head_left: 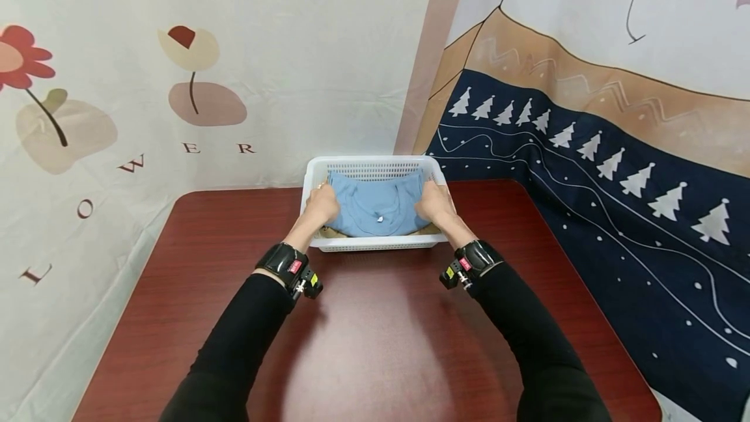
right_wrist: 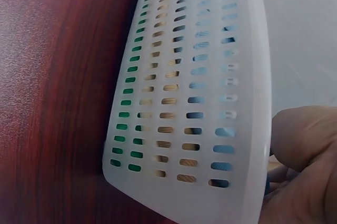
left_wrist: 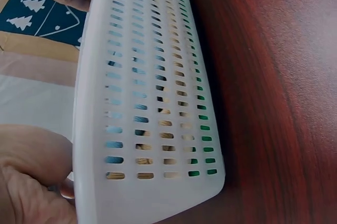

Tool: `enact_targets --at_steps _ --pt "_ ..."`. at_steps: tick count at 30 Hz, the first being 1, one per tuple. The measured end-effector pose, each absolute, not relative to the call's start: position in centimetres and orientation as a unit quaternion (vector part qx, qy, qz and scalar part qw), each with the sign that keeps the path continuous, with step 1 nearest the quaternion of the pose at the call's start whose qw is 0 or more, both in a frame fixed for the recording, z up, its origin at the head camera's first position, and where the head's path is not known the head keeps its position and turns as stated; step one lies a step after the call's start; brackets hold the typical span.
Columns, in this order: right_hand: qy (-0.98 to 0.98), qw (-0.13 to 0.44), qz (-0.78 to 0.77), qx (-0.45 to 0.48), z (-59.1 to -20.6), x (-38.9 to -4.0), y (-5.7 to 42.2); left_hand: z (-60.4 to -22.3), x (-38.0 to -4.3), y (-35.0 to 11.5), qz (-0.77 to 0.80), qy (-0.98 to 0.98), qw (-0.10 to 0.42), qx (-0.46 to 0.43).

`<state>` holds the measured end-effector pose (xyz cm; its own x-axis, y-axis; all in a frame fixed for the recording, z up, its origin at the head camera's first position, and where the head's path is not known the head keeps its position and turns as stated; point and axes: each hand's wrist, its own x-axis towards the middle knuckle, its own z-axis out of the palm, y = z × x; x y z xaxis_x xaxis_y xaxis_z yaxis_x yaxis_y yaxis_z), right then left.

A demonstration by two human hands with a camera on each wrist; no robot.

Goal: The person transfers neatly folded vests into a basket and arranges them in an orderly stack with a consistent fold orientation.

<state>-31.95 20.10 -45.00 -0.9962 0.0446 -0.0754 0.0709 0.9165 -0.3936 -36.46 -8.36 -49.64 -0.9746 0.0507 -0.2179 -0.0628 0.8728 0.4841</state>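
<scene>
A folded light-blue T-shirt (head_left: pixel 377 204), its round neckline and small white label facing me, lies inside a white plastic basket (head_left: pixel 375 244). My left hand (head_left: pixel 323 205) reaches over the near rim and grips the shirt's left side with curled fingers. On the opposite side my right hand (head_left: pixel 435 203) holds the shirt's right edge in the same way. Below the shirt a tan garment (head_left: pixel 430 230) peeks out. In the wrist views the basket wall (left_wrist: pixel 142 197) hides most fingertips; blue, tan and green layers show through its slots.
The basket stands at the back of a dark red wooden table (head_left: pixel 234 233), near a pale printed curtain (head_left: pixel 328 51). A navy cloth with white trees (head_left: pixel 586 213) hangs along the right side. Each wrist wears a black strapped camera (head_left: pixel 293 270).
</scene>
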Motion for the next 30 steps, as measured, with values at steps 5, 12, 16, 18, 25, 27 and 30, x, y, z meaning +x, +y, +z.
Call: enact_targets --at_steps 5,12,16,18,25,27,30 --pt "0.98 0.041 -0.193 0.021 -45.2 -32.5 19.8 -48.2 -34.8 -7.9 0.258 0.96 0.11 -0.011" --pt "0.986 0.0 -0.162 -0.025 -45.9 -32.6 20.1 -45.4 -31.7 -7.6 0.287 0.953 0.096 0.023" --pt "0.988 -0.006 -0.151 -0.042 -45.2 -31.6 19.7 -44.9 -30.8 -7.7 0.285 0.955 0.068 0.047" --pt "0.988 -0.012 -0.144 -0.053 -45.1 -31.5 19.7 -44.8 -30.6 -7.8 0.282 0.956 0.058 0.055" --pt "0.977 -0.032 -0.19 -0.095 -44.6 -30.7 20.6 -45.0 -30.2 -9.0 0.259 0.96 0.016 0.11" --pt "0.972 -0.036 -0.206 -0.108 -44.6 -30.6 21.0 -45.0 -30.2 -9.5 0.255 0.959 -0.003 0.128" --pt "0.967 -0.041 -0.215 -0.131 -44.7 -30.4 21.8 -44.9 -30.1 -10.1 0.238 0.957 -0.038 0.16"
